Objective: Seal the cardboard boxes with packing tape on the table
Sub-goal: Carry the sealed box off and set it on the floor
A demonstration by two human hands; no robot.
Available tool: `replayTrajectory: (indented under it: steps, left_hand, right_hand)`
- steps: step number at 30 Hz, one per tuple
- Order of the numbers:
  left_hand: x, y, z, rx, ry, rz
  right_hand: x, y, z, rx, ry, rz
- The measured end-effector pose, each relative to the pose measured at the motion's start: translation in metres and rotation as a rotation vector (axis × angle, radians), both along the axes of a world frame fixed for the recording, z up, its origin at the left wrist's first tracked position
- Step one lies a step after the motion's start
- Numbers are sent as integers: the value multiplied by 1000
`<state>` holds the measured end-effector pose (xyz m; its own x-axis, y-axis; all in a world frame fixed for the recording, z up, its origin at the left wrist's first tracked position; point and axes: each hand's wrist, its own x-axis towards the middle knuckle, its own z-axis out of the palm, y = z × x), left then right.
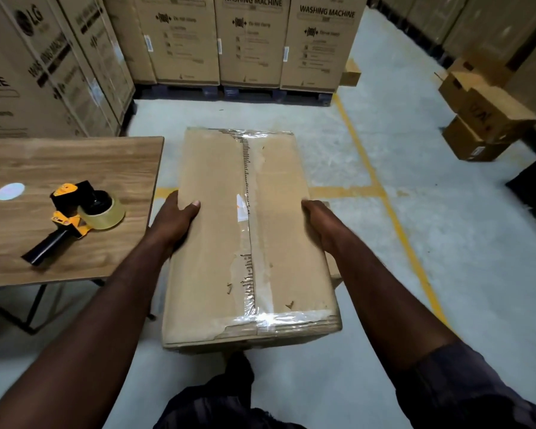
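As clear tape already covers its middle seam and near edge, the long brown cardboard box at the frame's centre looks sealed. It is held over the floor just right of the wooden table, not on it. The left hand and right hand clasp its long sides, fingers curled round the edges. The black-and-orange tape dispenser lies idle on the table; other boxes may remain.

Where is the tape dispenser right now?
In the head view the tape dispenser lies on the wooden table at the left, near its right edge, left of the cardboard box that the left hand and right hand hold.
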<state>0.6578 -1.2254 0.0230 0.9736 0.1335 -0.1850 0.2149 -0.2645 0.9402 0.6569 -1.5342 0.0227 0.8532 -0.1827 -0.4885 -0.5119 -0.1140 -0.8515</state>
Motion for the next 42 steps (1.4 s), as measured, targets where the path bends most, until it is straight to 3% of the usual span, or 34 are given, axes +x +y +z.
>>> replayTrajectory:
  steps: [5,16,21,30,34,42]
  left_hand:
    - [78,-2,-30,47,28,0]
    - [193,-1,-82,70,127,-22]
    - [228,-9,-117,94,211,-5]
    - [276,-29,-200,103,366,20]
    - [302,-44,-248,186,372,80]
    - [343,-52,-350,141,404,52]
  right_hand:
    - [85,6,-23,-125,57,-22]
    - [195,8,-67,-89,88,-114]
    - [225,-1,-96,-133,66,-58]
    - [270,-14,-191,-202,122,30]
    - [296,-19,-254,-228,180,63]
    - [336,-40,-371,-213,193,29]
